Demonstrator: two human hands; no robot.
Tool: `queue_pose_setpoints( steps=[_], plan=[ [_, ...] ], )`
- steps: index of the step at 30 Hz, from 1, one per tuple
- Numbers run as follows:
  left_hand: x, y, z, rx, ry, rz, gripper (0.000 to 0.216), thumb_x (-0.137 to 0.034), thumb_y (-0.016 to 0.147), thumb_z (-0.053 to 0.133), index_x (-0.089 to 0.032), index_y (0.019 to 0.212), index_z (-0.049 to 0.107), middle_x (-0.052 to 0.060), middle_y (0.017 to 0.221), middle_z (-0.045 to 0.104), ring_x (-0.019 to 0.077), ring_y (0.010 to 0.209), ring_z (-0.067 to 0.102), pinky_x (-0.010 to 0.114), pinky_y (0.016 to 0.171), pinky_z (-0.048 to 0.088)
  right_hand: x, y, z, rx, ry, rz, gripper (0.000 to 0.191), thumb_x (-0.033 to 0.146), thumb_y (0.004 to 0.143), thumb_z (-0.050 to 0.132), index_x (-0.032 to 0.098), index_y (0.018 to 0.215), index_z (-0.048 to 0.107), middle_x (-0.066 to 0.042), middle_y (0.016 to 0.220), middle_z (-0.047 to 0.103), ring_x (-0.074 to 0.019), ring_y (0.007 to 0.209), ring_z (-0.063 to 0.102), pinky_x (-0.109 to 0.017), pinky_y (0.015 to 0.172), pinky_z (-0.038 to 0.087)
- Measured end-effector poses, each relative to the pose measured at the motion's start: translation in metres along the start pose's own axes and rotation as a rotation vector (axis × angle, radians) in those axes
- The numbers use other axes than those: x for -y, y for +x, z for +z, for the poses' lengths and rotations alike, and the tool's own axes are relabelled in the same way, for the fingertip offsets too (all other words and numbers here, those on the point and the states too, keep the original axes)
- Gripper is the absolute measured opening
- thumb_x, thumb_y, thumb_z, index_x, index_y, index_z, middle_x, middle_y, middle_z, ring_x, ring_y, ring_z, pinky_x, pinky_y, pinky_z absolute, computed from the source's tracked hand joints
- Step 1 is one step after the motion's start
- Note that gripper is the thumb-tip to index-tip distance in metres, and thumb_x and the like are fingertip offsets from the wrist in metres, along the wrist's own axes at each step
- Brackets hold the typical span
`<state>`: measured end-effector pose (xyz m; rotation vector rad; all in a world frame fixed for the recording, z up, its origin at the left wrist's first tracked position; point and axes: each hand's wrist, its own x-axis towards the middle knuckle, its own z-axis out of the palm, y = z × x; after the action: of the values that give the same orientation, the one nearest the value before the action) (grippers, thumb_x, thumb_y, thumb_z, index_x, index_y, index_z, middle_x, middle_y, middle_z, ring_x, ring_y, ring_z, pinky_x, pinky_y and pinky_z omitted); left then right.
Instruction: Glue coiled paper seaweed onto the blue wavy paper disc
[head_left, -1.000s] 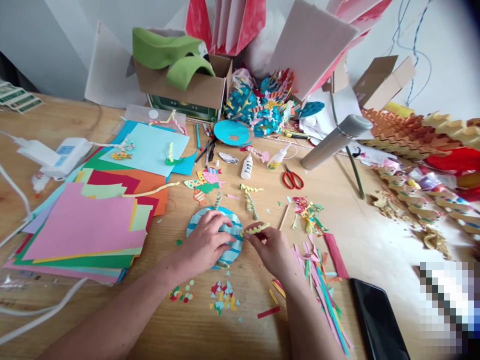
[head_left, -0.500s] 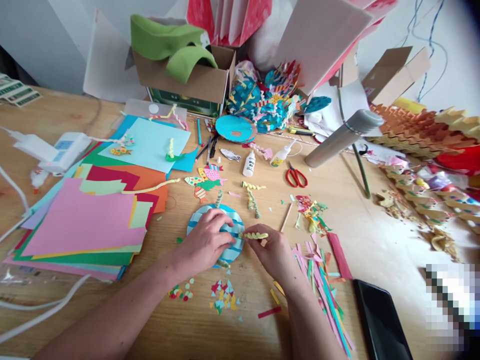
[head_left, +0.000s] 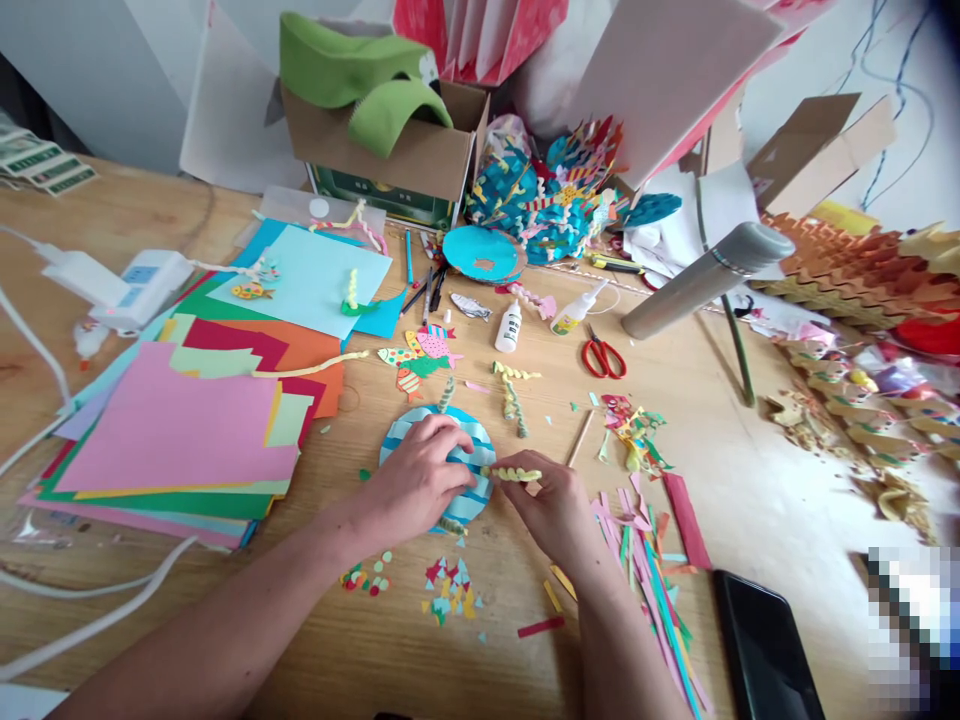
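Paper disc (head_left: pixel 480 492) with blue stripes, lying flat on the wooden counter (head_left: pixel 112 205) between the 2 hands. Left hand (head_left: pixel 416 478) rests on the disc, fingers spread and pressed against its surface. Right hand (head_left: pixel 551 508), just beside the disc's right rim, pinches a curled yellow paper strip (head_left: pixel 514 474) between thumb and fingers; the strip's free end reaches the rim. 2 further curled strips (head_left: pixel 448 395) sit at the disc's upper and lower rims. Above the disc lie paper fish cutouts (head_left: pixel 424 355), a white glue bottle (head_left: pixel 508 327) and red-handled scissors (head_left: pixel 604 358). To the left lies a stack of coloured paper sheets (head_left: pixel 172 430); below, small paper scraps (head_left: pixel 448 590); to the right, cut paper strips (head_left: pixel 645 570) and a black smartphone (head_left: pixel 765 640).
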<state>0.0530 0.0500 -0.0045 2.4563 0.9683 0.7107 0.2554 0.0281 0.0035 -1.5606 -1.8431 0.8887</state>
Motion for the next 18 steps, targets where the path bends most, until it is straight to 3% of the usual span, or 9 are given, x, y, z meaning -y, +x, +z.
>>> queue_pose_setpoints(
  steps=[18],
  plan=[
    [0.001, -0.0013, 0.0005, -0.012, 0.025, 0.023, 0.018, -0.011, 0.085, 0.059, -0.022, 0.086, 0.074, 0.006, 0.107, 0.061, 0.0233, 0.113, 0.044, 0.043, 0.098, 0.043, -0.0006, 0.0029, 0.0038, 0.009, 0.017, -0.012, 0.017, 0.018, 0.082, 0.055, 0.02, 0.082, 0.071, -0.006, 0.081, 0.071, -0.0172, 0.073, 0.065, -0.026, 0.064, 0.049]
  ],
)
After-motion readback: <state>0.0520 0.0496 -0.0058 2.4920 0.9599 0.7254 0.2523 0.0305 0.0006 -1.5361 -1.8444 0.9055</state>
